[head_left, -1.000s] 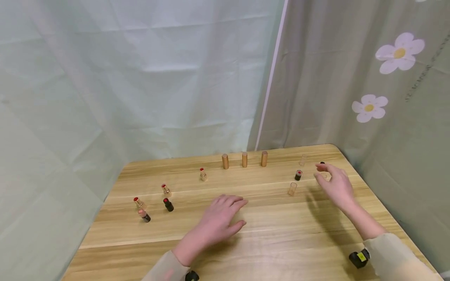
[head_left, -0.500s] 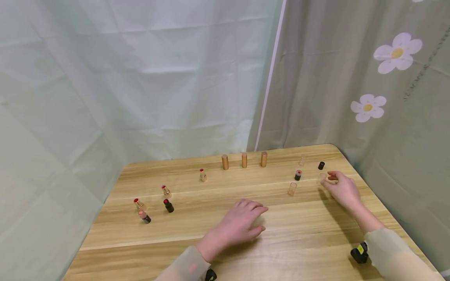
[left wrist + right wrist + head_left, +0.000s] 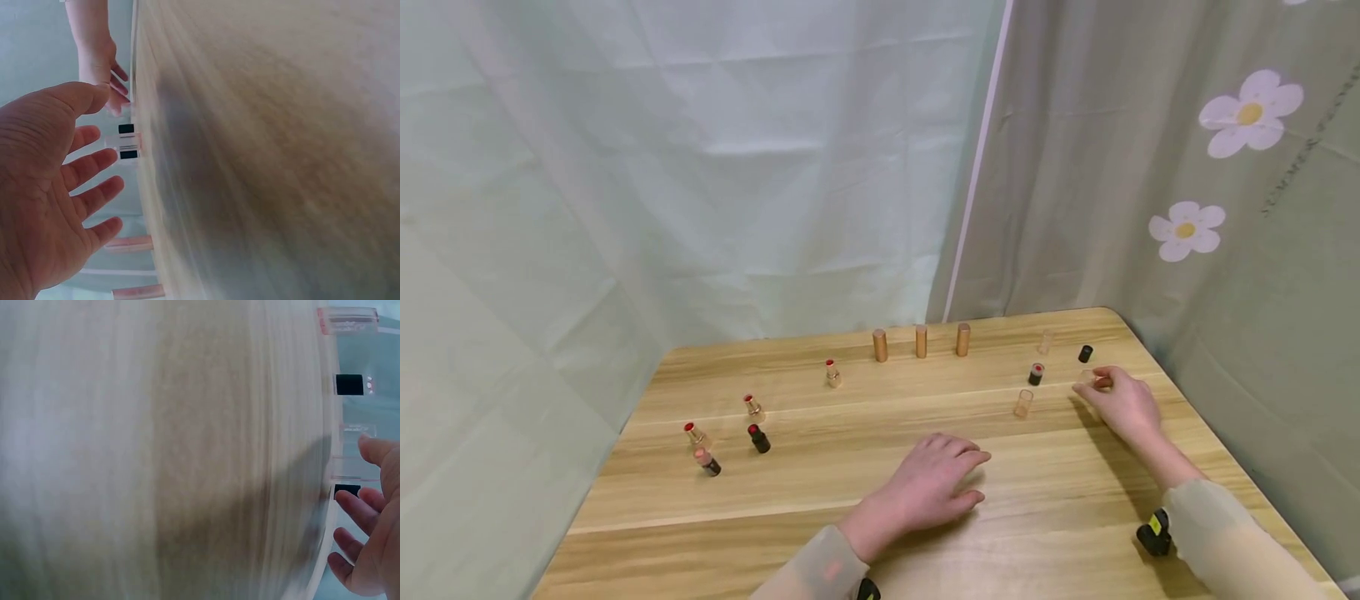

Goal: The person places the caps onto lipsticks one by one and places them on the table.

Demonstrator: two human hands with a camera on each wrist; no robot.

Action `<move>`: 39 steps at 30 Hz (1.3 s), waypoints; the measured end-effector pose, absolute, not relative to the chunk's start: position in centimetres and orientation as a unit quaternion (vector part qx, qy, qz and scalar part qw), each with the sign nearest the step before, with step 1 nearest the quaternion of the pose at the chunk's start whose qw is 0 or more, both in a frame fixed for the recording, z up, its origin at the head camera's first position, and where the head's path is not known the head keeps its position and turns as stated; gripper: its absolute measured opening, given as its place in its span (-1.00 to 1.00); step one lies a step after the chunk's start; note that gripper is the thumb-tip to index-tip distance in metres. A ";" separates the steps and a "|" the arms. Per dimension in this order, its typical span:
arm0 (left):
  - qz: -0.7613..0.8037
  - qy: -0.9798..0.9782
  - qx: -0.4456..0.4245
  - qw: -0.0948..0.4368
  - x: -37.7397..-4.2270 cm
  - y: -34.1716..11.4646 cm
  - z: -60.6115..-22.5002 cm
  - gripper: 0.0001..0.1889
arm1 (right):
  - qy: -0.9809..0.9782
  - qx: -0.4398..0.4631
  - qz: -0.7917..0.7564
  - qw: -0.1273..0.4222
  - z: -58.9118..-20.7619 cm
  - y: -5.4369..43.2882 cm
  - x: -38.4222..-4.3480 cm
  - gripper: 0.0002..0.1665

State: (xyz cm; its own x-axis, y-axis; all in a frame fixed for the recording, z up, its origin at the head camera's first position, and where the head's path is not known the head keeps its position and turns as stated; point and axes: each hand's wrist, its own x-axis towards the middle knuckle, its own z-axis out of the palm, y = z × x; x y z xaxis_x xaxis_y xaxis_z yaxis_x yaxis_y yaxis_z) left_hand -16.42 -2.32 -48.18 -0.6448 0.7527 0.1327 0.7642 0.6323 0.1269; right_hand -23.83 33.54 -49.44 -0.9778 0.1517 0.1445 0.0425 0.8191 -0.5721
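Observation:
At the table's right side, my right hand (image 3: 1120, 404) reaches around a small clear cap (image 3: 1086, 379), thumb and forefinger apart on either side of it. The right wrist view shows gaps between those fingertips and the clear cap (image 3: 355, 467). Just behind stands a short black cap (image 3: 1086, 354). A black-based lipstick (image 3: 1036, 374) and a clear tube-like cap (image 3: 1023, 404) stand left of this hand. My left hand (image 3: 928, 483) hovers over the middle of the table, fingers loosely spread, holding nothing; its open palm (image 3: 44, 187) shows in the left wrist view.
Three copper-coloured tubes (image 3: 921, 342) stand along the back edge. Another clear cap (image 3: 1046, 342) is at the back right. On the left are gold-based red lipsticks (image 3: 754, 407), a black lipstick (image 3: 759, 438) and a pink one (image 3: 707, 462). Curtains (image 3: 775, 167) hang behind the table.
My right hand has come down beside the clear cap, and its thumb and forefinger now flank it. My left hand has slid rightward. The lipsticks and caps stand where they were.

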 end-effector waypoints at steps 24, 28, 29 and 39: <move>-0.123 -0.914 -0.387 0.015 -16.3 -5.0 -47.7 -0.44 | -0.911 -0.044 0.387 0.138 -47.1 32.0 -22.5 -0.41; -0.127 -0.914 -0.385 0.026 -16.3 -5.8 -47.8 -0.44 | -0.880 -0.026 0.453 0.138 -46.1 30.7 -22.3 -0.37; -0.130 -0.914 -0.383 0.029 -16.3 -6.0 -47.7 -0.44 | -0.872 -0.021 0.469 0.138 -45.8 30.3 -22.2 -0.36; -0.176 -0.920 -0.347 0.054 -16.7 -8.4 -47.2 -0.47 | -0.806 0.012 0.584 0.095 -44.2 26.3 -20.5 -0.36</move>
State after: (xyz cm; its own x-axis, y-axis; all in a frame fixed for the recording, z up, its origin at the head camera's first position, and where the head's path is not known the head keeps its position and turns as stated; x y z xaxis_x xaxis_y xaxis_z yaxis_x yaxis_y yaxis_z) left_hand -16.69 -8.35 -47.24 -0.7539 0.6183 0.2219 0.6566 0.6977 0.2866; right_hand -20.53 26.34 -44.21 -0.9817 0.0916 0.1671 -0.1302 0.3179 -0.9391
